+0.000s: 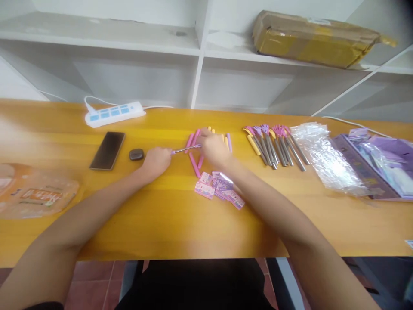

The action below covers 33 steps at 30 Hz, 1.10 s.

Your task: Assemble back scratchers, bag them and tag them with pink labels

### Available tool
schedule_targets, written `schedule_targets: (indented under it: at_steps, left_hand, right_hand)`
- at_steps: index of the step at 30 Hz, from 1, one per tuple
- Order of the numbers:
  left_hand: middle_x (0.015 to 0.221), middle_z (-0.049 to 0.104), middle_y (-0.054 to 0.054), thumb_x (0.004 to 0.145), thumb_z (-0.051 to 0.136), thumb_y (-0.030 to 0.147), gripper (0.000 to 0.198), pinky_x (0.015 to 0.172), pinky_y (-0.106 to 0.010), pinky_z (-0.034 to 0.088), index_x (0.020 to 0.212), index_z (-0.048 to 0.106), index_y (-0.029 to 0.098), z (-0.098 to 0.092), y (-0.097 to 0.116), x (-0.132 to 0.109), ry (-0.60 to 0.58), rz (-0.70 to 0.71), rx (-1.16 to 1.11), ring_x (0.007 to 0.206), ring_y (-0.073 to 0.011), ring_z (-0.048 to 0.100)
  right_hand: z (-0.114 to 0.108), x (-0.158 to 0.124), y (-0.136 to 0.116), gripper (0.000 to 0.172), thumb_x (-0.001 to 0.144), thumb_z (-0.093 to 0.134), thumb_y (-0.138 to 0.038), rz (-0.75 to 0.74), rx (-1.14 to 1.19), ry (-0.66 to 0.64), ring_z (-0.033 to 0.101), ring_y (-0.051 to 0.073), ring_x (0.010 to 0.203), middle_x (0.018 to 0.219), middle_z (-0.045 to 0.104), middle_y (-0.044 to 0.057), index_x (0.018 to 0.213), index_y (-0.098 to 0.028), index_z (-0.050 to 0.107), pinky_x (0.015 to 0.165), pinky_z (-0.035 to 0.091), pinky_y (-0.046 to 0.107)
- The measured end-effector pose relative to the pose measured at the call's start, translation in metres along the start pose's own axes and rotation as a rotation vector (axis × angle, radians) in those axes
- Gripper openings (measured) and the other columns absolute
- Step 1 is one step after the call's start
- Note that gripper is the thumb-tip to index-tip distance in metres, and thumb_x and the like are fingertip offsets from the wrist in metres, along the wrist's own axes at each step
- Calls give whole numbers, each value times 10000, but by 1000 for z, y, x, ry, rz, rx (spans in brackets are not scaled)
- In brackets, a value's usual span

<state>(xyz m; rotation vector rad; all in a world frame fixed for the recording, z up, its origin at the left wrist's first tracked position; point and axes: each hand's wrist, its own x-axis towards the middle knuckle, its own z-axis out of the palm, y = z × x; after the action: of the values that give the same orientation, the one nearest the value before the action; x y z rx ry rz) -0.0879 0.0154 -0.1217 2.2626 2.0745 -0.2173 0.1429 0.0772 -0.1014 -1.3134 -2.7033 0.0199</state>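
A thin back scratcher [183, 150] with a metal rod and purple ends stretches between my two hands above the table. My left hand [157, 163] is closed around its left end, and my right hand [211, 147] grips the other end, which the fingers mostly hide. Under and around my right hand lie pink handle tubes [194, 165], a purple tube [229, 142] and some yellow ones. Small pink and purple printed cards [205, 186] lie in a loose pile just below that hand, partly behind my right forearm.
Several back scratchers with coloured claw heads [280, 144] lie to the right, beside clear plastic bags [325, 159] and a purple box [361, 168]. Leftward are a black case [136, 154], a phone [107, 150], a power strip [115, 113] and an orange packet [38, 191]. A taped parcel [312, 38] sits on the shelf.
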Motion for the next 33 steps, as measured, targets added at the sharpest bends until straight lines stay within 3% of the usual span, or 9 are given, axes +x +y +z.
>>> schedule_targets:
  at_steps: [2,5,10,15,20,25,33]
  left_hand:
    - [1061,818,-224,1104,364,269,473,831,-413,549,1161,811,128,0,-1,-2,0,2,-4,1011,-363,797]
    - [1063,819,-225,1104,359,272,485,839,-414,546,1137,824,137,0,-1,-2,3,10,-11,1026,-361,792]
    - [1043,821,-223,1100,368,278,488,849,-420,549,1120,836,145,-1,-2,1,4,26,-24,1009,-360,793]
    - [1039,819,-230,1096,398,304,470,848,-423,556,1133,833,132,-2,-5,1,15,34,-26,1013,-373,797]
    - [1040,825,-214,1081,424,271,427,858,-406,560,1140,829,150,0,-7,3,17,55,-10,1013,-353,801]
    - [1046,826,-214,1081,404,275,442,833,-417,565,1179,819,157,-3,-8,2,11,76,18,1009,-368,802]
    - [1020,820,-217,1076,406,237,420,814,-408,551,1148,813,158,-9,-1,0,-24,85,60,995,-365,805]
  right_hand:
    - [8,9,-31,362,1052,419,-95,-13,-4,-36,544,185,764,1181,684,159,1092,-112,778,694,330,324]
    - [13,8,-46,398,1085,382,-136,-3,-21,-31,542,193,762,1196,690,165,1110,-113,779,679,313,331]
    - [13,3,-37,397,1105,399,-205,-1,-57,-36,591,211,806,1199,701,172,1099,-130,788,666,329,332]
    - [13,11,-35,337,1079,475,-197,-36,-69,-36,662,271,945,1128,745,208,1083,-108,799,758,376,345]
    - [9,11,-26,326,1051,500,-172,-62,-82,-43,678,277,913,1028,785,194,1049,-105,820,777,364,351]
    - [-6,-9,13,280,982,526,-117,-30,-116,-14,638,252,839,931,778,178,954,-111,805,733,299,348]
    - [-39,-105,144,240,912,566,-147,93,-248,160,594,180,755,770,717,80,693,-191,655,726,341,301]
